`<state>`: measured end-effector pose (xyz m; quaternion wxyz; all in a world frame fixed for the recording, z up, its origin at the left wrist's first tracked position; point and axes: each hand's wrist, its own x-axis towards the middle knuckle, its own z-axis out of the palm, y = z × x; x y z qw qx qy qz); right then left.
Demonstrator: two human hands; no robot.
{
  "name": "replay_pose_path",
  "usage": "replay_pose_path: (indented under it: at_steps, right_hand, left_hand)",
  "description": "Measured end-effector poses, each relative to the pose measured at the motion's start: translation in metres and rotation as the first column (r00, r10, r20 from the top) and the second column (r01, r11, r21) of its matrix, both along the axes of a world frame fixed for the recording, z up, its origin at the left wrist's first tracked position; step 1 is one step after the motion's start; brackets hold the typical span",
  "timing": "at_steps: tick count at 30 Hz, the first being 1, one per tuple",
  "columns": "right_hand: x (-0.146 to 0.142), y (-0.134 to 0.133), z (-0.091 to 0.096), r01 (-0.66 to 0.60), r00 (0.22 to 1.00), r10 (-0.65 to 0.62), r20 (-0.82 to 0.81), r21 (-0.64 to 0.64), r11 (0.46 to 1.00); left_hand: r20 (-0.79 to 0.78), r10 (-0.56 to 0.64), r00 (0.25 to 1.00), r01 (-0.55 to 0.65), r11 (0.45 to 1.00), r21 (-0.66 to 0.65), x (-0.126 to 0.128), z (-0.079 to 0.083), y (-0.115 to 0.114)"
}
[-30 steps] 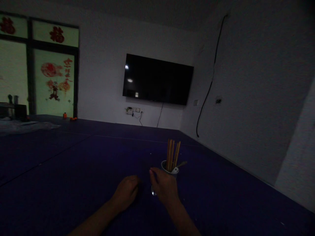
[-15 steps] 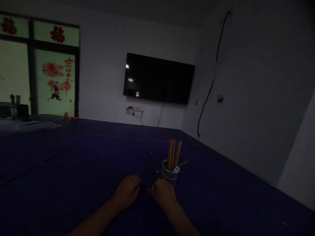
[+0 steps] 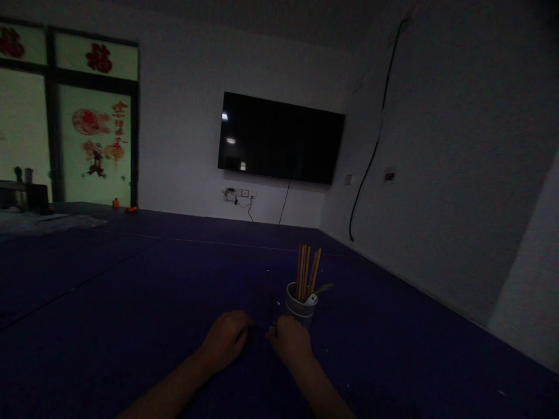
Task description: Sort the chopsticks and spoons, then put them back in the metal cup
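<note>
My left hand (image 3: 227,334) rests low over the dark blue tabletop (image 3: 174,291), back of the hand up and fingers curled under. Whatever those fingers hold, if anything, is hidden. Beside it, a small gap away, my right hand (image 3: 292,337) is closed around a thin dark tool (image 3: 271,299) that points away from me. The dim light does not show its kind. Just beyond my right hand, partly covered by it, stands a grey cup (image 3: 300,309). Several wooden chopsticks (image 3: 304,270) and a flat-ended utensil (image 3: 324,288) lean in the cup.
Small pale scraps (image 3: 501,392) dot the tabletop. At the far left lie clear plastic sheeting (image 3: 48,223) and small orange pieces (image 3: 131,209). A television (image 3: 282,138) hangs on the back wall, and a black cable (image 3: 371,154) runs down the right wall.
My right thumb has drawn slightly closer to the right fist. My left hand has hardly moved. The view has shifted very slightly.
</note>
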<state>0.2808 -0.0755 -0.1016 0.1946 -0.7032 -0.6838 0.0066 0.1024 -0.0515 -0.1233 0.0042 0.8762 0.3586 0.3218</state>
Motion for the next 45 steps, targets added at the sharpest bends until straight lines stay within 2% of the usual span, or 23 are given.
replay_pose_path:
  at_steps: [6,11,15,19,21,25,28,33,36,40,42,45]
  right_hand:
    - [-0.005,-0.001,0.001,0.040,0.998,-0.040,0.049,0.003,0.999]
    - [-0.006,-0.001,-0.004,0.035,0.998,-0.036,0.049,0.034,0.999]
    - [-0.006,0.000,-0.007,0.027,0.999,-0.029,0.024,0.098,0.995]
    - [-0.006,0.004,-0.007,0.011,0.999,-0.005,-0.046,0.129,0.992]
    - [-0.008,0.006,-0.004,-0.030,0.995,0.043,-0.090,0.137,0.990]
    - [-0.014,0.005,0.002,-0.191,0.964,0.218,-0.150,0.175,0.966]
    - [-0.019,0.000,0.007,-0.303,0.931,0.333,-0.149,0.191,0.934]
    - [-0.024,-0.009,0.013,-0.421,0.880,0.456,-0.136,0.222,0.879]
    - [-0.025,-0.011,0.014,-0.485,0.843,0.520,-0.140,0.220,0.846]
    - [-0.025,-0.012,0.014,-0.573,0.767,0.624,-0.151,0.277,0.771]
    - [-0.025,-0.011,0.012,-0.561,0.776,0.617,-0.128,0.304,0.770]
    - [-0.025,-0.011,0.008,-0.492,0.831,0.551,-0.077,0.363,0.791]
  left_hand:
    - [0.010,-0.008,1.000,0.008,1.000,0.022,0.000,0.000,-0.001]
    - [0.000,-0.027,1.000,0.027,0.999,-0.018,0.000,0.001,-0.001]
    - [0.011,-0.015,1.000,0.015,1.000,-0.018,0.000,-0.001,0.000]
    - [0.073,0.014,0.997,-0.017,0.999,0.035,0.000,-0.004,0.000]
    - [0.118,0.050,0.992,-0.056,0.997,0.053,0.001,-0.004,0.000]
    - [0.189,0.109,0.976,-0.116,0.993,0.026,0.000,-0.001,0.001]
    - [0.256,0.108,0.961,-0.111,0.994,-0.003,-0.001,0.002,0.000]
    - [0.409,0.114,0.906,-0.104,0.993,-0.046,-0.002,0.005,-0.002]
    - [0.441,0.058,0.896,-0.076,0.997,0.025,-0.002,0.003,-0.003]
    - [0.360,-0.042,0.932,-0.047,0.971,0.235,-0.002,-0.001,-0.004]
    - [0.333,-0.062,0.941,-0.041,0.954,0.296,-0.001,-0.001,-0.004]
    - [0.326,-0.078,0.942,-0.033,0.946,0.323,-0.002,0.002,-0.004]
